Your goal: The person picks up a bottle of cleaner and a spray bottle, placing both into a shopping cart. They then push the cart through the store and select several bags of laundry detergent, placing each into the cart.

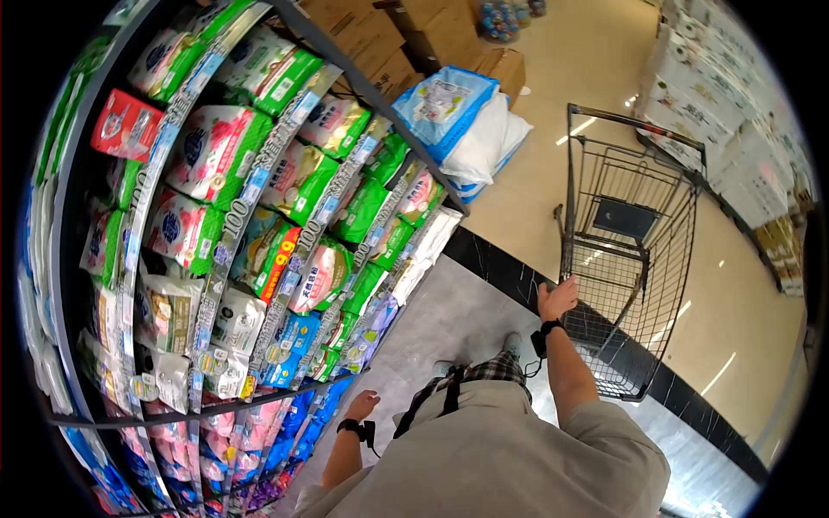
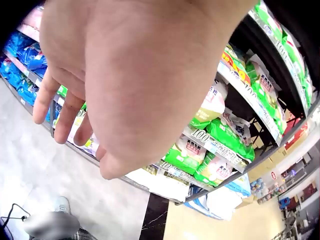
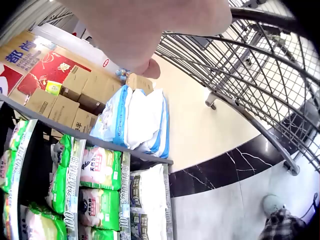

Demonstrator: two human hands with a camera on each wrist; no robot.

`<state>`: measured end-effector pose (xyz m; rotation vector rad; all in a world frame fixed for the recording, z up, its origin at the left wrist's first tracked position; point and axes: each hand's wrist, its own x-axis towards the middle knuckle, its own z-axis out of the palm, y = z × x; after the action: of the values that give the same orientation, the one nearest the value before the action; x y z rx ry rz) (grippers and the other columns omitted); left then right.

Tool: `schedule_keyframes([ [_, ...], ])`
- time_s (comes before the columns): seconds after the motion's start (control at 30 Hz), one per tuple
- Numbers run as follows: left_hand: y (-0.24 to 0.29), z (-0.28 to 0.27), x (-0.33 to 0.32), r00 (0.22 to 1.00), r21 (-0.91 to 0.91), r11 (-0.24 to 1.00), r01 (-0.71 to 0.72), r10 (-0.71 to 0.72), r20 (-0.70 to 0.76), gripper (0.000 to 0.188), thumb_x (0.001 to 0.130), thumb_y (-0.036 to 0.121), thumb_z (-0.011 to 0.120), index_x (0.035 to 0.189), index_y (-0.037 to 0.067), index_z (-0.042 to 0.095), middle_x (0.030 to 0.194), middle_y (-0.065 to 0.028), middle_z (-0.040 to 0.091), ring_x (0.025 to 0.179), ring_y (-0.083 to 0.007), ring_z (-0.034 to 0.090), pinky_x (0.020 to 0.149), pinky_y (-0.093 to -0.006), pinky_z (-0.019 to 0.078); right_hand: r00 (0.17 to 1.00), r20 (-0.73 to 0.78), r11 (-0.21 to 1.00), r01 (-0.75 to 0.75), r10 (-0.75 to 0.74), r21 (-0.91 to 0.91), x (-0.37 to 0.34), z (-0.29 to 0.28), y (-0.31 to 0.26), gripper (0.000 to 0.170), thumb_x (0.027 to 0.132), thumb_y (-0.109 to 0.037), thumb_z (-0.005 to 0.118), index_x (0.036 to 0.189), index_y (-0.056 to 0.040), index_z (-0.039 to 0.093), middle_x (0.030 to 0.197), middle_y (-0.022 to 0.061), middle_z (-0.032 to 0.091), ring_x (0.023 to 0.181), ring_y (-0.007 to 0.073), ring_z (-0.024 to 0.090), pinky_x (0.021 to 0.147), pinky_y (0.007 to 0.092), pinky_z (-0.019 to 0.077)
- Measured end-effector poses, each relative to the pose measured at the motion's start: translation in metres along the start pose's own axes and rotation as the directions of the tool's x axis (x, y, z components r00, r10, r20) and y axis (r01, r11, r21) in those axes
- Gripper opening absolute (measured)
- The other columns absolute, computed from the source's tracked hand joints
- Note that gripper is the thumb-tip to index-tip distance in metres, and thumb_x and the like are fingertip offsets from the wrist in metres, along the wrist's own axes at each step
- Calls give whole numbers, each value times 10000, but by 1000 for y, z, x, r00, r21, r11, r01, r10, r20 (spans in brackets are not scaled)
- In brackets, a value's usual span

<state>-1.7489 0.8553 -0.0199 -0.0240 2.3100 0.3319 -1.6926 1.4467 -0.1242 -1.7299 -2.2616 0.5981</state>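
My right hand [image 1: 557,300] grips the near left rim of a black wire shopping cart [image 1: 635,220]. In the right wrist view the cart's dark bar [image 3: 262,17] runs up to that hand, and part of the grip is hidden behind it. My left hand [image 1: 363,404] hangs beside the shelf rack with loose fingers and nothing in them. Its fingers [image 2: 65,122] point downward in the left wrist view. Nearest to it are the lower shelves, with blue packs [image 1: 292,350] and green packs [image 1: 367,289] of bagged goods.
Blue and white sacks [image 1: 458,121] lie past the rack's end, with cardboard boxes [image 1: 440,39] behind. White stacked cartons [image 1: 691,95] stand right of the cart. A black marble strip [image 1: 492,268] crosses between grey floor [image 1: 423,315] and beige tiles. Pink packs [image 1: 220,423] fill the low shelves.
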Motion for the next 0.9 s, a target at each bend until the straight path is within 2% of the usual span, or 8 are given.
schedule_keyframes([
  [0.17,32,-31,23,998,73,995,-60,59,18,405,838,338,624,1163,95,610,1110,-180,634,1044,-309,600,898,-388,462,998,45,998,35,-38,57,-29,-3,22,917,742,-418,693,1407,27,247,1273,204,420,1102,386,439,959,527,312],
  [0.23,36,-48,39,976,176,961,-212,199,90,420,831,329,636,1152,60,605,1100,-177,640,1029,-303,608,885,-379,467,997,46,991,58,-64,122,-46,-15,23,886,753,-382,696,1401,30,253,1253,194,425,1091,390,441,958,529,311],
  [0.4,100,-90,45,978,235,950,-206,190,88,444,830,327,635,1154,26,592,1069,-189,646,999,-302,622,869,-364,477,997,34,982,55,-63,181,-75,-28,32,862,740,-318,713,1398,6,259,1264,187,421,1135,383,416,984,532,271],
  [0.57,106,-112,105,921,186,903,-386,366,134,449,855,317,612,1188,17,570,1102,-179,639,1048,-270,603,893,-354,466,997,-15,980,76,-74,185,-96,-35,47,794,758,-320,720,1376,-24,318,1253,181,448,1119,368,438,977,549,264],
  [0.63,116,-117,123,951,112,949,-295,281,127,446,855,315,609,1181,14,574,1104,-182,637,1044,-272,603,891,-346,467,994,111,957,-31,-1,287,-97,-37,49,672,839,-367,663,1349,-40,373,1281,184,443,1120,354,448,998,544,241],
  [0.67,117,-120,127,941,53,943,-328,321,110,434,850,292,605,1185,17,575,1086,-180,645,1025,-273,611,887,-340,468,999,34,960,-46,38,277,-100,-35,48,552,893,-445,590,1266,-55,472,1214,160,512,1076,335,484,986,541,250],
  [0.83,112,-130,142,943,29,943,-330,329,44,474,830,301,596,1198,3,571,1062,-178,659,991,-263,625,871,-334,469,947,-238,957,-154,214,247,-98,-12,48,423,899,-490,549,986,-83,621,880,63,634,851,286,570,855,452,302],
  [0.9,98,-133,132,957,15,963,-269,265,114,477,827,314,586,1186,0,581,1087,-167,658,1007,-271,623,876,-340,467,955,-96,947,-261,282,185,-95,-17,51,427,918,-508,510,976,-98,617,923,72,637,837,272,564,874,455,299],
])
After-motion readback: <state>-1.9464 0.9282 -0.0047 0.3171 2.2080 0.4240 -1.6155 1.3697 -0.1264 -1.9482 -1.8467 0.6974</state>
